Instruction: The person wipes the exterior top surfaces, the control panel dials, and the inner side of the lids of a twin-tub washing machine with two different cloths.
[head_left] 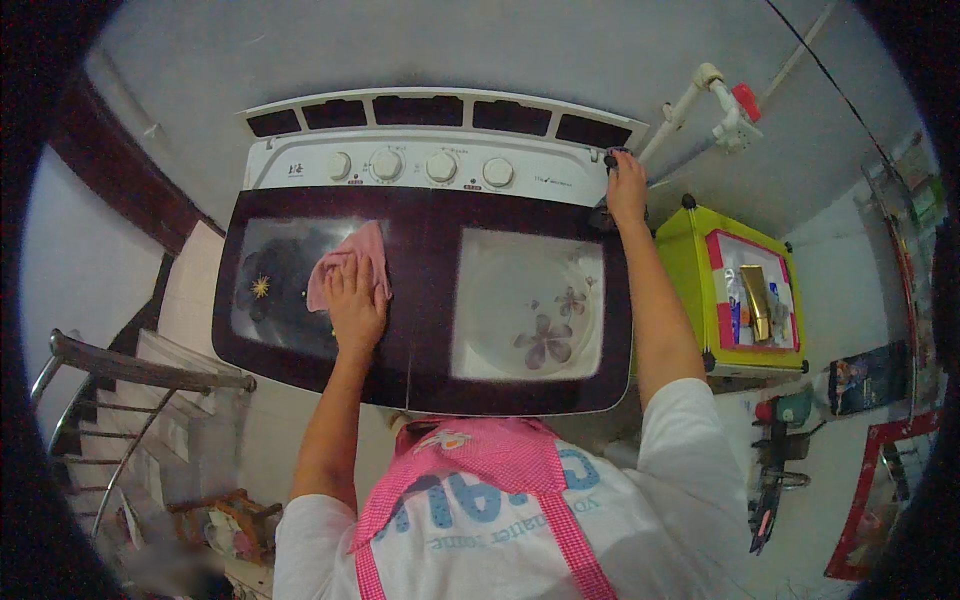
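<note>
A pink cloth (pixel 369 244) lies bunched on the left lid of a twin-tub washing machine (pixel 424 300). My left hand (pixel 356 304) presses down on it with spread fingers. At the machine's back right corner, my right hand (pixel 628 184) has its fingers curled around a dark bundle (pixel 600 217), possibly a power cord; part of it is hidden by the hand. The white control panel (pixel 409 176) carries several round knobs. Both dark-framed lids are down. The right lid's window (pixel 499 300) has a flower print, and a gold starburst (pixel 260 286) marks the left one.
A green-framed storage box (pixel 682 289) holding tubes stands close to the machine's right side. White pipework with a red-handled valve (pixel 746 101) comes off the back wall. A stair railing (pixel 142 367) is at the left; utensils (pixel 776 465) hang at the right.
</note>
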The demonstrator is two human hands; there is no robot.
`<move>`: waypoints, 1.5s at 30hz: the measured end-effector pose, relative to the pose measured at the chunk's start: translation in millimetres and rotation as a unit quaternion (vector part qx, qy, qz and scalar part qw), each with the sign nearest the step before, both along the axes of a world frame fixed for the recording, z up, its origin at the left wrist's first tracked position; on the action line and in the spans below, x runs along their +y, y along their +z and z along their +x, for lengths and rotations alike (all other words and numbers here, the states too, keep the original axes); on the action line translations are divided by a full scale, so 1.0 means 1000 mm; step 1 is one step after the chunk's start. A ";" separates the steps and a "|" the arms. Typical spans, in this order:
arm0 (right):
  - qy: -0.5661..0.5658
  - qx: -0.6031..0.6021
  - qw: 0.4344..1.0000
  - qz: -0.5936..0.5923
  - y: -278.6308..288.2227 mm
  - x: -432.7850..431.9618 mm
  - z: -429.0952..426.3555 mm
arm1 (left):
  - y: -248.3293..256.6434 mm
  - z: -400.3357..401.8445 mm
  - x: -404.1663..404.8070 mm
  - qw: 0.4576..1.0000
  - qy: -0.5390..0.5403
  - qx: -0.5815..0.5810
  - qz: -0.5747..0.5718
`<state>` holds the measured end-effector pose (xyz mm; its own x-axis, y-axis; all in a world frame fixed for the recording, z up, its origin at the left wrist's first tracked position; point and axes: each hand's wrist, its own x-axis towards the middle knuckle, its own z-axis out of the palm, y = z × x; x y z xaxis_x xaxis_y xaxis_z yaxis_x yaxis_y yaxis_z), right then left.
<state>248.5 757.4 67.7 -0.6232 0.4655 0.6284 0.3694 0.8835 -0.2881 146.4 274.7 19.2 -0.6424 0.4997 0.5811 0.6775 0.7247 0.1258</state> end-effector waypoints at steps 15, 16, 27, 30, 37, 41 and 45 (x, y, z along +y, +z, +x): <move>-0.079 -0.095 0.992 0.019 -0.022 -0.014 -0.007 | 0.000 -0.001 0.002 1.000 -0.003 -0.004 -0.010; -0.093 -0.095 0.991 -0.005 -0.023 -0.018 -0.010 | 0.000 -0.002 0.001 1.000 -0.005 -0.001 -0.012; 0.010 -0.102 0.991 -0.088 -0.009 -0.026 0.001 | 0.006 0.002 0.001 1.000 0.001 -0.012 -0.013; 0.037 -0.033 0.996 -0.074 0.002 -0.037 -0.022 | 0.000 0.000 -0.001 1.000 0.003 -0.013 -0.010; 0.091 -0.029 0.995 -0.004 -0.023 -0.079 -0.093 | -0.003 -0.002 0.001 1.000 -0.002 -0.028 0.000; 0.155 -0.093 0.983 0.027 -0.008 -0.104 -0.103 | -0.005 -0.004 0.000 1.000 -0.010 -0.011 0.017; 0.216 -0.180 0.959 0.036 -0.005 -0.091 -0.073 | -0.005 -0.004 -0.003 1.000 0.000 -0.001 0.019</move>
